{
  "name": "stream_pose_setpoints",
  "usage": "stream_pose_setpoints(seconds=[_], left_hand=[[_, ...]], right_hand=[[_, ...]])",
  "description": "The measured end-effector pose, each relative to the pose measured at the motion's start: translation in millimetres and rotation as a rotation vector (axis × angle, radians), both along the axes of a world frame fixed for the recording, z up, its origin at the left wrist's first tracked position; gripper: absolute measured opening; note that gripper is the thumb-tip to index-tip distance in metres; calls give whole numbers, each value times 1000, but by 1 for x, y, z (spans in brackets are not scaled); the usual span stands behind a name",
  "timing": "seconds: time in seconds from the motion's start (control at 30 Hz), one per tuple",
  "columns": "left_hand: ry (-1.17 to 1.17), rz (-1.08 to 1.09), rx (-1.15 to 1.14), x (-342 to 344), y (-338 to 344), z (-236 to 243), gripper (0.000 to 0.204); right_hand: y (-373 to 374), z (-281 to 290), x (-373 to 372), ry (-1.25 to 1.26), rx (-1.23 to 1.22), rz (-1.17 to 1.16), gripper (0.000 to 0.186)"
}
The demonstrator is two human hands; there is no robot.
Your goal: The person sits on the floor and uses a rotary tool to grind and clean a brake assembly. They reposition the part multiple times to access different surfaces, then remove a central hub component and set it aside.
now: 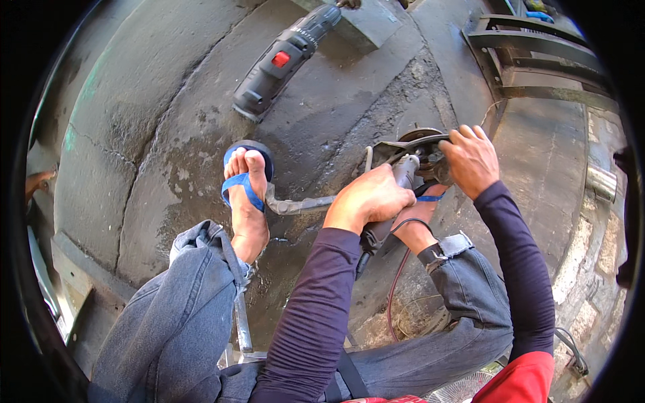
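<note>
My left hand [373, 197] is closed around the grey body of an angle grinder [406, 172]. A black cord runs from the grinder's rear end, under my left wrist. My right hand [472, 160] has its fingers bent over a dark curved metal part [430, 140] at the grinder's head. A round disc [420, 133] shows just beyond that part. What lies under my right palm is hidden. Left of the grinder, a bent grey metal bar [302, 205] reaches from beside my left foot to behind my left hand.
A black cordless drill [277, 64] with a red switch lies ahead on the stained concrete floor [161, 134]. Its chuck is near a metal block [366, 30]. Dark steel frames [537, 47] stand at the far right. My sandalled feet are beside the work; a reddish cable [395, 289] trails below.
</note>
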State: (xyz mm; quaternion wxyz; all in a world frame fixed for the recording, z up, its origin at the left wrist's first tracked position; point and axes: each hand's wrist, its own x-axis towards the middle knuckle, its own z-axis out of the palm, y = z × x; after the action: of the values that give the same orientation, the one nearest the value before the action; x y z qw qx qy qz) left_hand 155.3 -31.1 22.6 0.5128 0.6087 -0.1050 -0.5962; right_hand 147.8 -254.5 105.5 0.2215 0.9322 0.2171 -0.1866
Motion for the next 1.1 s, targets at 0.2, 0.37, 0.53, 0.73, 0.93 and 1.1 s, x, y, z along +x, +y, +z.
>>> stream_pose_setpoints(seconds=[0.2, 0.37, 0.53, 0.73, 0.93, 1.1], left_hand=[[-1, 10, -5, -4, 0, -4, 68], [-74, 91, -38, -5, -2, -2, 51], [47, 6, -4, -2, -3, -4, 72], [-3, 3, 37, -1, -1, -1, 74], [-99, 118, -52, -4, -3, 3, 55], [-18, 109, -3, -4, -6, 3, 54]], right_hand=[[-4, 1, -2, 89, -25, -25, 12], [-2, -8, -7, 6, -46, 0, 6], [1, -5, -13, -7, -55, -72, 8], [8, -5, -9, -25, -74, -47, 9], [5, -8, -6, -24, -91, -28, 7], [3, -4, -15, -26, -31, -26, 8]])
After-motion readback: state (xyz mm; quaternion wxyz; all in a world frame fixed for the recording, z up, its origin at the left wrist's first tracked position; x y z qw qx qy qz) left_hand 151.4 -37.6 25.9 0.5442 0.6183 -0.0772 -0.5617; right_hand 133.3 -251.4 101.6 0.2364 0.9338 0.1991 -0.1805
